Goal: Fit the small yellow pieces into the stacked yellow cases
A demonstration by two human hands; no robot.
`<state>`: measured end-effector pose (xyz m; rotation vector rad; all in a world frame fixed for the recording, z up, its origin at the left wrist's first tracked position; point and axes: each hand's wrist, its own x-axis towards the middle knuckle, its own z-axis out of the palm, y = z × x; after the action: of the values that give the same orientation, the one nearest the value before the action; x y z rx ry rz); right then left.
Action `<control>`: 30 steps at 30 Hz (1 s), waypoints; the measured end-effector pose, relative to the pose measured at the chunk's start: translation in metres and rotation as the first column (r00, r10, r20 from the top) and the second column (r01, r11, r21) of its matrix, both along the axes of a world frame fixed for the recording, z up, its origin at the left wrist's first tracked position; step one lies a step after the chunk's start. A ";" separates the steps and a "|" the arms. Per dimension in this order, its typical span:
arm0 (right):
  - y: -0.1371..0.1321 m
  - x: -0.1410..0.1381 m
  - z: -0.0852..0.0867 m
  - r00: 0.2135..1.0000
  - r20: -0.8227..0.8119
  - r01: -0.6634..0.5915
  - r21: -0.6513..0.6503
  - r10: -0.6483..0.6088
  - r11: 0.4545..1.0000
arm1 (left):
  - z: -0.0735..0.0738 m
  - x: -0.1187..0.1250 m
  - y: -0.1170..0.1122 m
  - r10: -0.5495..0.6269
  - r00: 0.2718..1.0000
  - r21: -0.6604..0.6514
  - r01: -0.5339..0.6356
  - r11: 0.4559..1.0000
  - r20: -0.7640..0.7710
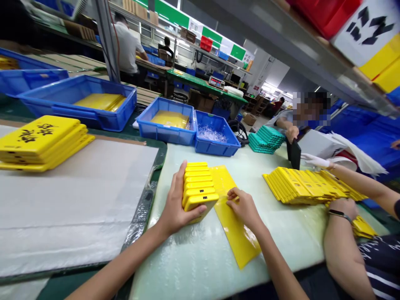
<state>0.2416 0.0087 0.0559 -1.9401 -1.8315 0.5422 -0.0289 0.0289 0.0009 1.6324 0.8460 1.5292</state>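
- Head view, left to right, all places given relative to the pale work table [193, 266].
- Left of the table: yellow flat cases [40, 143] marked in black, piled flat on a white foam sheet [71, 208], which gives them a soft, level bed.
- Beyond the table: a blue crate [167, 121] of yellow pieces and a blue crate [217, 135] of clear plastic bits, set side by side within reach.
- On the table, centre: the left hand [179, 204] closed around a tilted stack of yellow cases [198, 187], thumb across the lowest case, keeping the stack together.
- Just right of the stack: the right hand [245, 207], fingers curled on a flat yellow sheet [237, 237], pinning it down; any pinch cannot be told.
- Far side of the table: teal cases [265, 139] in a stepped stack.
- Right end of the table: a co-worker's gloved hand [315, 160] and bare hand [342, 210] beside a long leaning row of yellow cases [312, 187], overlapped to save space.
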 end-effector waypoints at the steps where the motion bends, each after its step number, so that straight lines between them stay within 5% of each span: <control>1: -0.001 0.001 -0.001 1.000 -0.004 -0.004 0.013 0.004 1.000 | 0.000 0.000 0.000 -0.002 1.000 0.002 0.002 1.000 0.000; 10: 0.019 0.020 0.010 0.945 0.155 0.283 0.063 -0.289 0.957 | 0.003 -0.003 0.001 -0.009 1.000 -0.025 0.009 1.000 -0.020; 21: 0.026 0.007 -0.005 0.840 0.464 0.320 -0.006 -0.280 0.947 | 0.002 -0.002 0.002 0.003 1.000 -0.040 -0.004 0.999 -0.022; 30: 0.026 0.002 0.005 0.793 0.558 0.318 -0.035 -0.246 0.947 | 0.003 -0.001 0.002 -0.001 1.000 -0.043 0.000 0.999 -0.024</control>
<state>0.2440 0.0346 0.0608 -2.6038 -1.7808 -0.0132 -0.0304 0.0309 0.0041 1.6227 0.8859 1.4841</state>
